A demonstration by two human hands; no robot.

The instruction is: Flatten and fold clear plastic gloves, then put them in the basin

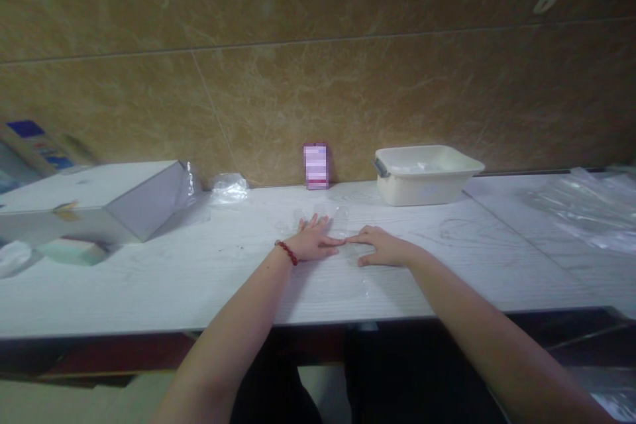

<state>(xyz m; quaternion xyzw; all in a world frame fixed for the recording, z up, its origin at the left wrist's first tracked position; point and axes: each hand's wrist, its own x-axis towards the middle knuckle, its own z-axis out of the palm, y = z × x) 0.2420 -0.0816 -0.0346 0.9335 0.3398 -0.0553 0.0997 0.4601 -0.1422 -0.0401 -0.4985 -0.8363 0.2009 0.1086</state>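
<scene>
A thin clear plastic sheet or bag (355,281) lies on the white wood-grain table, its outline hard to make out. My left hand (313,240), with a red bead bracelet at the wrist, presses down on the plastic with its fingers spread. From the right, my right hand (382,247) rests on it too, fingers stretched out and thumb apart. The two hands' fingertips meet or nearly meet over the plastic. Neither hand is closed around anything.
A phone (317,165) leans against the tiled wall. Right of it stands a cream plastic basin (422,189). Clear plastic bags (591,205) lie at far right, crumpled plastic (229,189) at back left. A white box (99,202) and a pale green block (74,250) sit at left.
</scene>
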